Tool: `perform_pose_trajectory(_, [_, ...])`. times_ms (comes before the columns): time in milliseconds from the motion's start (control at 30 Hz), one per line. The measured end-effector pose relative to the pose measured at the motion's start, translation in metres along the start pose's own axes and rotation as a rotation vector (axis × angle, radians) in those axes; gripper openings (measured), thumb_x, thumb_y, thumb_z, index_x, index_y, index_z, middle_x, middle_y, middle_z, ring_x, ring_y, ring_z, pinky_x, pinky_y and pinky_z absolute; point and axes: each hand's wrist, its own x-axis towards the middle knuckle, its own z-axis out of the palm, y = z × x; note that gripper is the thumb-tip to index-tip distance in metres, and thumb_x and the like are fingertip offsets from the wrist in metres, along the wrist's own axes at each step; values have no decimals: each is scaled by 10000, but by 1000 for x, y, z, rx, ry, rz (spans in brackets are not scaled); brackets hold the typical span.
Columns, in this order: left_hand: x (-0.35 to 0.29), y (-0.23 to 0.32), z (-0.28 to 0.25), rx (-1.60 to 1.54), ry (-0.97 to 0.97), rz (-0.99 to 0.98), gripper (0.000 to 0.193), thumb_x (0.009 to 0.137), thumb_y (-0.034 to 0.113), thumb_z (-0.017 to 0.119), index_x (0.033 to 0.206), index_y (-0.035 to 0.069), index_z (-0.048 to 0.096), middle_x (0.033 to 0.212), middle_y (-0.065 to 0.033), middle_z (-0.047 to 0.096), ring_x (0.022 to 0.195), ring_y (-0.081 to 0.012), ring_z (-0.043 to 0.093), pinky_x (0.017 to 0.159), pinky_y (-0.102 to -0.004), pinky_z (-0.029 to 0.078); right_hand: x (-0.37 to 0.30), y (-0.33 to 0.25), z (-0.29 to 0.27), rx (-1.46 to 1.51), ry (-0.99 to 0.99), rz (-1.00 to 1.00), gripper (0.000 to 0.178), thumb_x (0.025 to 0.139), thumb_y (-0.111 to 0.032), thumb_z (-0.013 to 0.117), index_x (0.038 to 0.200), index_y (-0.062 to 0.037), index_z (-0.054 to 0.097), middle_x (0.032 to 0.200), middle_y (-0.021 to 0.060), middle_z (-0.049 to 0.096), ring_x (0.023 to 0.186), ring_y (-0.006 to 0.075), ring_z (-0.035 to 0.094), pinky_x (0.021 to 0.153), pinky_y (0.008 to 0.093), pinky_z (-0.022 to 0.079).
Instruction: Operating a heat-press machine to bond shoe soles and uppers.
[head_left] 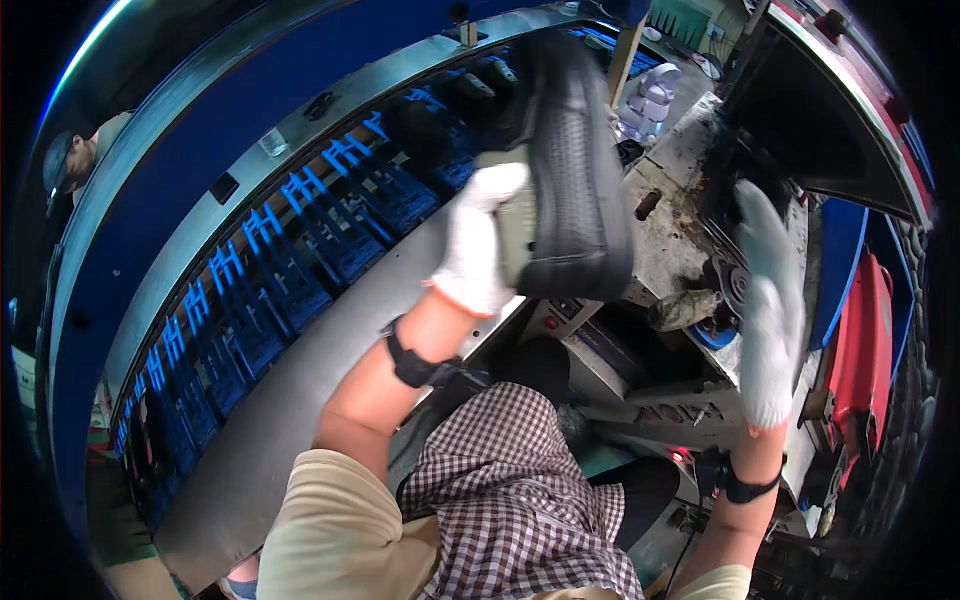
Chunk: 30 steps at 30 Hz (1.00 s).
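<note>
My left hand (475, 240), in a white glove with an orange cuff edge, is closed on a black shoe (575, 190). The shoe is raised upright in front of me, its textured black side turned to the right and blurred by motion. A pale green block (515, 235), like a shoe last, shows along its left side under my fingers. To the right, my right hand (770, 310), also in a white glove, is held over the worn worktop (675, 215) with its fingers stretched out. Nothing shows in it, and it is apart from the shoe.
On the left runs a long blue-lit rack (265, 235) behind a curved metal guard (300, 350). Beyond it is another person (85, 160). A clear plastic container (653, 100) stands at the back of the worktop. Near my right hand lies a wrapped, dirty grip (685, 310); farther right is a red panel (865, 360).
</note>
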Motion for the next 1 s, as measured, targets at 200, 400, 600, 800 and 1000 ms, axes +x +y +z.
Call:
perform_pose_trajectory(200, [30,87,-95,356,452,88,238,917,127,678,1136,36,668,1013,-96,731,908,-243,735,843,-408,631,-88,80,-68,-522,365,170,479,1092,-175,486,1522,37,500,1565,165,528,1472,284,463,1248,418,295])
perform_pose_trajectory(400, [113,164,-211,696,941,156,588,792,367,782,1291,113,604,1299,-142,632,1233,-338,601,1088,-581,453,-123,114,-69,-810,283,168,453,1041,-122,552,1471,20,548,1500,195,563,1434,366,482,1225,472,317])
perform_pose_trajectory(600, [122,173,-293,1220,1272,310,1198,774,493,838,1649,-1,186,1646,-228,371,1514,-370,383,1250,-457,310,-120,119,-61,-959,250,91,439,1026,-118,557,1435,41,576,1445,219,605,1403,379,514,1212,472,322])
perform_pose_trajectory(800, [67,167,-285,1509,983,510,868,873,455,772,1523,-34,470,1538,-328,499,1473,-426,458,1188,-467,394,-123,125,-70,-957,291,109,398,1030,-107,583,1394,51,618,1408,226,630,1360,384,550,1187,475,366])
perform_pose_trajectory(1000, [-48,255,-283,1311,1814,579,1034,682,473,943,1405,-46,416,1429,-268,572,1281,-397,618,1129,-481,476,-124,112,-62,-994,299,84,391,1028,-110,592,1383,47,632,1395,240,637,1320,393,580,1169,487,385])
